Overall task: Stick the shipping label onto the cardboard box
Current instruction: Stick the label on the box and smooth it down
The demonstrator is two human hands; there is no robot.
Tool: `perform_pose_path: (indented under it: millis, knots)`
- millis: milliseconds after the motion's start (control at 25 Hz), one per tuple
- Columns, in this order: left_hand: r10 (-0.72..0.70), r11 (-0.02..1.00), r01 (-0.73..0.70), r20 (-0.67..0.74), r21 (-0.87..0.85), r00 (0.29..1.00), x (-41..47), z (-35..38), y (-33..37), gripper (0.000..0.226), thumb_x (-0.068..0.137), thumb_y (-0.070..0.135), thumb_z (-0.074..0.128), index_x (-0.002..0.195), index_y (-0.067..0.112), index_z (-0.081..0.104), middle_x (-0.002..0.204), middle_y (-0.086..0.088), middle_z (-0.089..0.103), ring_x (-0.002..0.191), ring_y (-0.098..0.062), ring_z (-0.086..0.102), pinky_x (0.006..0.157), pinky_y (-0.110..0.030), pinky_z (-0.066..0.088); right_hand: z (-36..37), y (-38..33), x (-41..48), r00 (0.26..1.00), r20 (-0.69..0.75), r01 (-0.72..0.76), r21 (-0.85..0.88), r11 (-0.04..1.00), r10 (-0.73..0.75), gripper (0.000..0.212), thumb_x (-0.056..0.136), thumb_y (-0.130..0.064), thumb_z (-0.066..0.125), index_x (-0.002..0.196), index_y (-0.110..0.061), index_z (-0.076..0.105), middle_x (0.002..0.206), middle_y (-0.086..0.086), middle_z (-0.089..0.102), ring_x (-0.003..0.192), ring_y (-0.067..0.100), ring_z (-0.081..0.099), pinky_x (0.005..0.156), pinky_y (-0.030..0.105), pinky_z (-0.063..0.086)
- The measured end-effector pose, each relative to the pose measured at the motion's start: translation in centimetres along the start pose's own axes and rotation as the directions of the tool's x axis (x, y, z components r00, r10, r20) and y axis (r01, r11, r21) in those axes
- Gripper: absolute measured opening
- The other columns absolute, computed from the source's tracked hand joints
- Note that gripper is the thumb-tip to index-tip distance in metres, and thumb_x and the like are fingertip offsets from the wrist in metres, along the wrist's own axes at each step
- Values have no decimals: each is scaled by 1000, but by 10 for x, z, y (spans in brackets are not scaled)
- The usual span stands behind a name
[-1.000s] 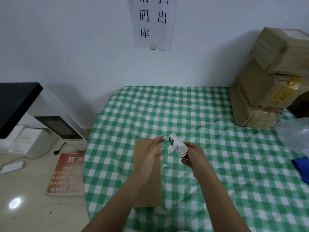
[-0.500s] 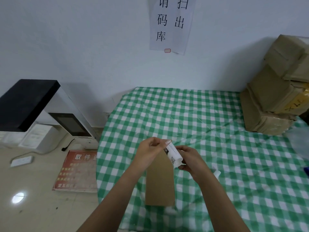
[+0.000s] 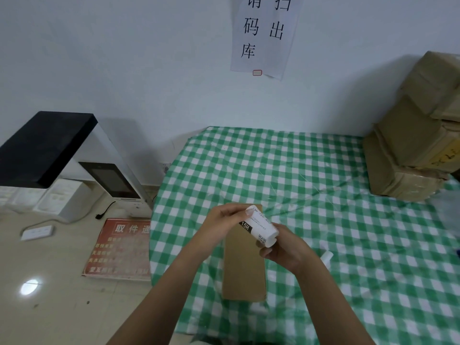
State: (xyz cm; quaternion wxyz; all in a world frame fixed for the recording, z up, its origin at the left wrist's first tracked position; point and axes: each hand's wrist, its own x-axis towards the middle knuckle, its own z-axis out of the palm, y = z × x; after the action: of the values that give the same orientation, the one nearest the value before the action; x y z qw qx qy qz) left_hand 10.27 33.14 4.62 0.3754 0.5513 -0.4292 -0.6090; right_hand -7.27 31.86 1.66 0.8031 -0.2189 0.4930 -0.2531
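A long, narrow cardboard box [image 3: 244, 270] lies flat on the green checked tablecloth [image 3: 323, 183], near its left edge. Above the box's far end both hands hold a white shipping label [image 3: 261, 226], curled, with black print, "15H" and a small QR code. My left hand [image 3: 224, 222] pinches the label's upper end with its fingertips. My right hand [image 3: 286, 250] grips the lower end. The label hangs above the box and is not pressed onto it.
A stack of taped cardboard boxes [image 3: 418, 135] fills the table's far right corner. A small white scrap [image 3: 326, 257] lies right of my right hand. Left of the table stand a black-and-white scanner machine [image 3: 74, 158], a power strip [image 3: 37, 231] and a red sign [image 3: 119, 247].
My left hand moved up from beside the box and took hold of the label's upper end. Both hands now hold the label over the box. The camera view shifted left.
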Motion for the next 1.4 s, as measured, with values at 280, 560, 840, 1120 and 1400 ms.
perform_pose_path:
  millis: [280, 560, 840, 1120, 1400]
  knots:
    - [136, 988, -136, -4, -75, 991, -3, 3, -8, 25, 86, 13, 69, 111, 12, 72, 104, -21, 68, 97, -20, 63, 93, -35, 48, 4, 9, -5, 992, 118, -51, -1, 999, 51, 10, 94, -14, 52, 89, -16, 61, 63, -1, 54, 52, 8, 44, 40, 13, 32]
    - [185, 939, -195, -65, -282, 981, -1, 5, -12, 41, 82, 18, 70, 122, 9, 65, 121, -23, 63, 118, -34, 58, 103, -44, 46, 12, 27, 1, 975, 174, -128, -88, 988, 142, 18, 99, -31, 46, 89, -18, 52, 60, -4, 57, 50, 6, 44, 40, 13, 31]
    - [98, 907, -128, -95, -402, 991, -2, -1, -1, 43, 82, 15, 66, 124, 13, 63, 119, -13, 69, 107, -24, 67, 91, -41, 56, 14, 31, 9, 936, 314, -185, 58, 981, 157, 57, 90, -68, 34, 88, -19, 63, 66, -1, 59, 52, 10, 47, 46, 21, 29]
    - [91, 974, -110, -101, -197, 991, 5, -6, -18, 40, 89, 8, 65, 127, 19, 61, 91, 2, 72, 95, -21, 72, 74, -32, 59, 12, 21, 19, 964, -51, 263, 36, 964, -261, 54, 89, -63, 40, 117, -26, 69, 115, -1, 73, 105, 16, 66, 91, 36, 45]
    - [30, 990, -43, -96, -134, 995, 9, -1, -37, 38, 91, 8, 62, 125, 25, 60, 75, 15, 69, 83, -9, 69, 63, -19, 54, 9, 17, 5, 905, -88, 409, -85, 909, -416, 28, 91, -19, 64, 119, -18, 66, 113, 6, 73, 99, 22, 71, 76, 37, 59]
